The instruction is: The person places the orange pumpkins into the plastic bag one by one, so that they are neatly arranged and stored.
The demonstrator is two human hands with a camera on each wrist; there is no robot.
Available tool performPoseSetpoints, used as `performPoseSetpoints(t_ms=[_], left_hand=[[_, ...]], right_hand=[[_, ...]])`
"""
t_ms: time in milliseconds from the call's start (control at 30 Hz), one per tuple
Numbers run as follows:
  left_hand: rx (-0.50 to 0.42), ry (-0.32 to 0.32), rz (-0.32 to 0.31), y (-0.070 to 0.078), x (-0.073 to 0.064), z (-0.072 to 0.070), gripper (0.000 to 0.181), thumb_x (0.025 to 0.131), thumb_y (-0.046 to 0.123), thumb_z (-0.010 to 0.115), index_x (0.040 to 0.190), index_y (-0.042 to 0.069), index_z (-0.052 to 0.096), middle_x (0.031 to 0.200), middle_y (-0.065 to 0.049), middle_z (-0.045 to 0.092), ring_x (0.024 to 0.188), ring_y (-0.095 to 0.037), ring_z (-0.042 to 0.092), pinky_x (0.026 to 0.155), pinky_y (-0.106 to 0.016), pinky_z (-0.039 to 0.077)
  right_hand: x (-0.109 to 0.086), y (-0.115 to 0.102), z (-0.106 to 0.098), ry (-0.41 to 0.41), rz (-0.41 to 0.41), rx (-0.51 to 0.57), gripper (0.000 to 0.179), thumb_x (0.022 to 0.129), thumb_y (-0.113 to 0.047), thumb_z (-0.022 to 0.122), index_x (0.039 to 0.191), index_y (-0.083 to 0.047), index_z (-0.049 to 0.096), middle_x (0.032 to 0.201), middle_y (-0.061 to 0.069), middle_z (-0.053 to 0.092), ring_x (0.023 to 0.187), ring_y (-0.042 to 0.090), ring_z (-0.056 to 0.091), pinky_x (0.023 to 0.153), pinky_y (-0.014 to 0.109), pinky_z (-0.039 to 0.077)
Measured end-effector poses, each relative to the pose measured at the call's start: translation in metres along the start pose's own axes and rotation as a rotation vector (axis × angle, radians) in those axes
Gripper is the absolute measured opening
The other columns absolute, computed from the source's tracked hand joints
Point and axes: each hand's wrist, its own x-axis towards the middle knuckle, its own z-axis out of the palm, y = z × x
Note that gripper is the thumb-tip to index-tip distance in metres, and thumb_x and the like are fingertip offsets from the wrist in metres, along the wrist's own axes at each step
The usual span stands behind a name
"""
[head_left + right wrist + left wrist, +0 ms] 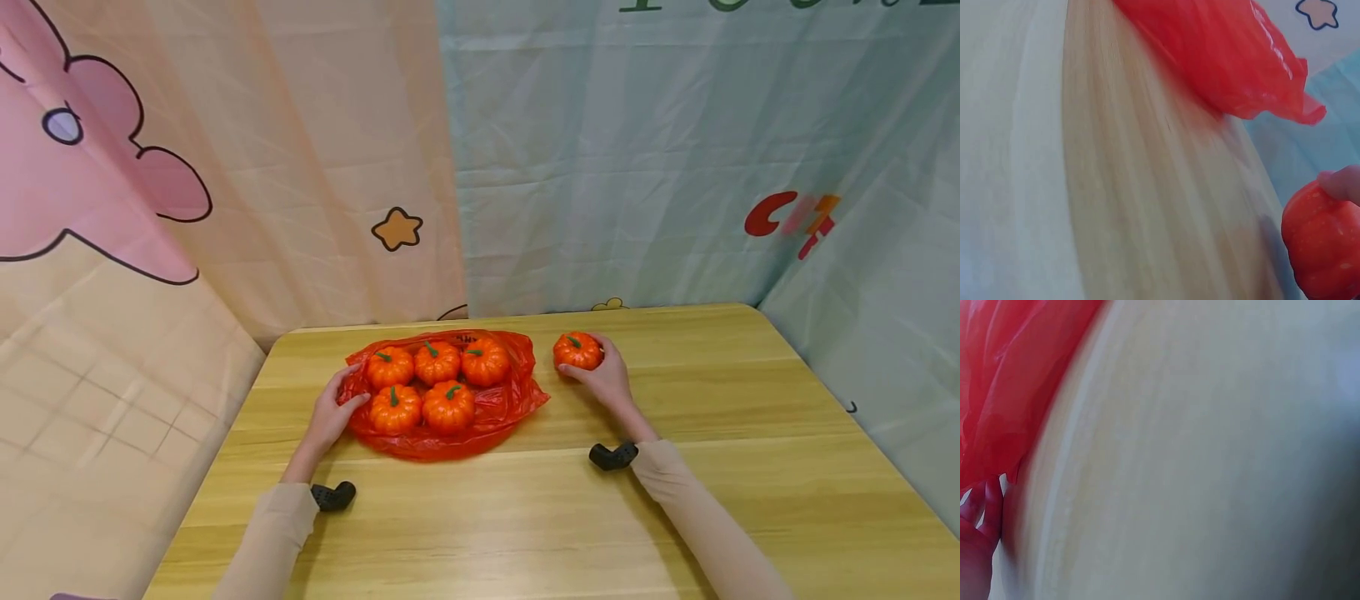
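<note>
On the table lies a red plastic bag [504, 408], spread wide, with several small orange pumpkins [449, 407] with green stems sitting in it in two rows. My left hand [327, 421] grips the bag's left edge. In the left wrist view that hand [975, 544] shows at the lower left, its fingers at the rim of the bag [1016, 387]. To the right of the bag, my right hand [613, 385] holds one more pumpkin [576, 351], apart from the bag. The right wrist view shows that pumpkin [1321, 244] only in part, with a fingertip on its top.
The wooden table [480, 525] extends to the right and in front of the bag. Printed curtains [570, 167] hang along the back edge and both sides. A black curved device [613, 456] sits at my right wrist, and a similar device [333, 497] at my left.
</note>
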Motion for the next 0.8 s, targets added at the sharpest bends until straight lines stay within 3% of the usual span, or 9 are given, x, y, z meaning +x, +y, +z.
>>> performPoseSetpoints(t_ms=[300, 567, 800], left_hand=[[0.004, -0.002, 0.0, -0.001, 0.001, 0.0, 0.054, 0.094, 0.006, 0.054, 0.144, -0.002, 0.034, 0.152, -0.027, 0.028, 0.142, -0.044, 0.022, 0.116, -0.06, 0.017], [-0.004, 0.012, 0.013, -0.033, 0.016, 0.0, 0.055, 0.095, 0.012, 0.058, 0.145, 0.006, 0.036, 0.153, -0.021, 0.031, 0.143, -0.039, 0.025, 0.117, -0.058, 0.018], [0.006, 0.026, 0.045, -0.04, 0.018, 0.001, 0.055, 0.094, 0.012, 0.058, 0.144, 0.006, 0.037, 0.151, -0.022, 0.033, 0.142, -0.04, 0.026, 0.116, -0.059, 0.019]], right_hand=[[-0.015, -0.024, 0.002, 0.02, -0.062, 0.112, 0.081, 0.075, -0.018, 0.082, 0.142, -0.005, 0.038, 0.141, 0.019, 0.042, 0.127, 0.034, 0.045, 0.107, 0.05, 0.041], [-0.027, -0.043, 0.006, 0.041, -0.164, 0.14, 0.08, 0.073, -0.013, 0.083, 0.139, -0.004, 0.04, 0.138, 0.019, 0.044, 0.124, 0.033, 0.047, 0.104, 0.049, 0.044], [-0.037, -0.058, 0.011, -0.005, -0.193, 0.147, 0.084, 0.072, -0.016, 0.084, 0.142, -0.005, 0.038, 0.139, 0.017, 0.043, 0.125, 0.032, 0.044, 0.106, 0.049, 0.042]])
